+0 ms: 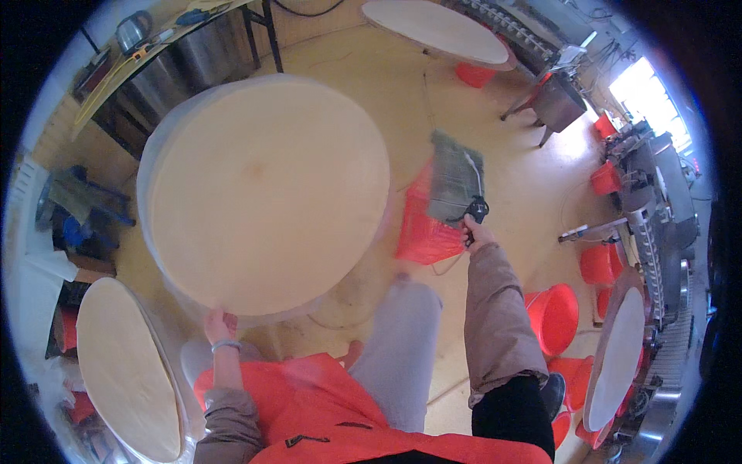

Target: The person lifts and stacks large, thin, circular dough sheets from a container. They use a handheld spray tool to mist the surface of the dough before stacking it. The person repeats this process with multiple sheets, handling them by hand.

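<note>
A large stack of thin, round, pale sheets point(269, 197) lies before me, with clear plastic film showing round its edge. My left hand point(221, 326) is at the stack's near rim, fingers bent against it; whether they pinch a sheet cannot be told. To the right, my right hand point(476, 233) grips a small black handheld device point(477, 210). Just beyond that hand, a dark green cloth-like piece point(457, 174) lies over a red plastic crate point(426, 240).
Another round stack point(127, 368) stands at the lower left, with further pale rounds at the top point(437, 32) and right point(615, 359). Red buckets point(559, 319) stand beside machinery on the right. A table with an electric kettle point(132, 33) is at the upper left.
</note>
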Demonstrator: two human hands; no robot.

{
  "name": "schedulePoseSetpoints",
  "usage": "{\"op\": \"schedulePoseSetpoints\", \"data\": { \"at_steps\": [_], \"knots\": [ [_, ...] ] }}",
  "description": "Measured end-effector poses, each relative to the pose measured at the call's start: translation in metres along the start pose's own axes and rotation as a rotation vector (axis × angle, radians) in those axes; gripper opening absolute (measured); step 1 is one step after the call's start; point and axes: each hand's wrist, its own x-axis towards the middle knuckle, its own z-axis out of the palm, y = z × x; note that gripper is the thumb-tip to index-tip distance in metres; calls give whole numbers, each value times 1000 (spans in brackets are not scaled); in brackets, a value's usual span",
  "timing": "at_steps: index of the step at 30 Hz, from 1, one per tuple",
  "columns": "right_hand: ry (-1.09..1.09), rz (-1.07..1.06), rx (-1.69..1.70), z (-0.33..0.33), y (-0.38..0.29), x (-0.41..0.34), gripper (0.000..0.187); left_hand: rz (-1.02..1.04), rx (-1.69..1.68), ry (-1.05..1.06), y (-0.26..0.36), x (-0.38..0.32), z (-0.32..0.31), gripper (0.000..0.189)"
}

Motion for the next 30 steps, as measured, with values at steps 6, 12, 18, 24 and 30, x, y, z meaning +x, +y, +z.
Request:
{"op": "schedulePoseSetpoints", "data": {
  "at_steps": [6,12,18,24,30],
  "knots": [
    [163,-197,-745,-1,-15,45,22,3,-1,-61,32,-18,3,7],
    [550,-546,-1242,-6,-19,41,51,-10,-5,-8,37,-25,18,9],
    [676,-604,-1343,32,-31,-4,52,-29,15,-29,40,-27,28,12],
    [489,-985,-1324,67,-19,-28,37,-59,-68,-21,33,-17,34,13],
    [-312,-449,-710,132,68,-69,13,-17,59,-61,18,-4,20,14]
  ]
}}
